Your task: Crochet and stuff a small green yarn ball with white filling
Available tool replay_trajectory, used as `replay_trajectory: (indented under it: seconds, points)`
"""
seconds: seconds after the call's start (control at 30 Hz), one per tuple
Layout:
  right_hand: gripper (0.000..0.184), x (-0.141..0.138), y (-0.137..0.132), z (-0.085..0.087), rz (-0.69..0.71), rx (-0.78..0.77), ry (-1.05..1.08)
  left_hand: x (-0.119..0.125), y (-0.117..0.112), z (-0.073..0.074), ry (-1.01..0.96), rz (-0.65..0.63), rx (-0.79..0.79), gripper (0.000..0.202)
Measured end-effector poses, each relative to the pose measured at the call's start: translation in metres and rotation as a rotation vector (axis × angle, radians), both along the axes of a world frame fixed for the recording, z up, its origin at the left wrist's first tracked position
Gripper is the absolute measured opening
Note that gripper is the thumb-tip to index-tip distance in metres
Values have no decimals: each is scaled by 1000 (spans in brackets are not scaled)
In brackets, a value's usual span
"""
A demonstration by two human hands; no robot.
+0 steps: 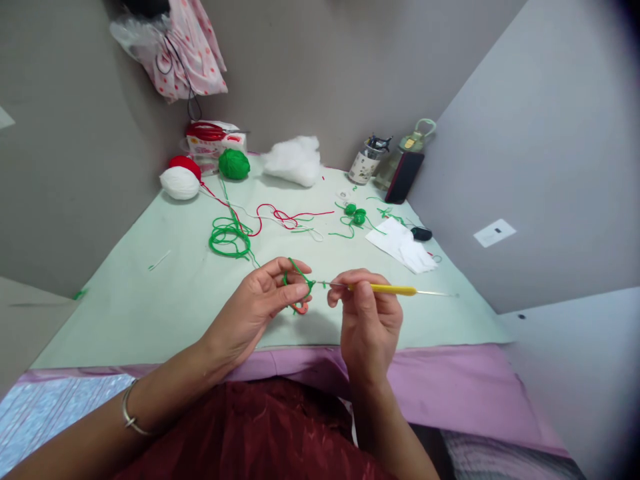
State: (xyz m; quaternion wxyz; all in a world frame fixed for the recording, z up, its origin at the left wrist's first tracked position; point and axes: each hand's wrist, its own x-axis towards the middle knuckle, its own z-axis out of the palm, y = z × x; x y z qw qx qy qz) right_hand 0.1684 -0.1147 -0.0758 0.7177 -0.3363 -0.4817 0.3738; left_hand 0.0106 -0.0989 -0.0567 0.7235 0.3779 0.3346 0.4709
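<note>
My left hand pinches a small piece of green crochet work, with green yarn looped over its fingers. An orange-red stitch marker hangs just under those fingertips. In my right hand is a crochet hook with a yellow handle, held like a pen. Its thin metal end points left at the green work; a bit of green yarn shows along the shaft. Whether the hook tip sits inside a stitch is too small to tell. From the left hand, green yarn runs back to a loose coil on the table.
Behind are a green yarn ball, a white ball, a red ball and white stuffing. Small green crocheted balls, white paper, a pen cup, a bottle and a phone stand or lie right.
</note>
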Motion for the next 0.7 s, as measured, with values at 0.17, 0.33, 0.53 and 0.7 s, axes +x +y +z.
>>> replay_trajectory:
  seconds: [0.17,0.33,0.53,0.7]
  points:
    - [19,-1,-2,1,-29,72,-115,0,0,1,-22,4,9,21]
    - [19,1,-2,0,-51,46,-121,-1,-2,0,-31,9,-6,19]
    - [19,2,-3,-1,-46,30,-98,0,-1,0,-47,11,-27,18]
    - [19,1,-3,1,-32,35,-102,-1,-2,-1,-51,9,-37,16]
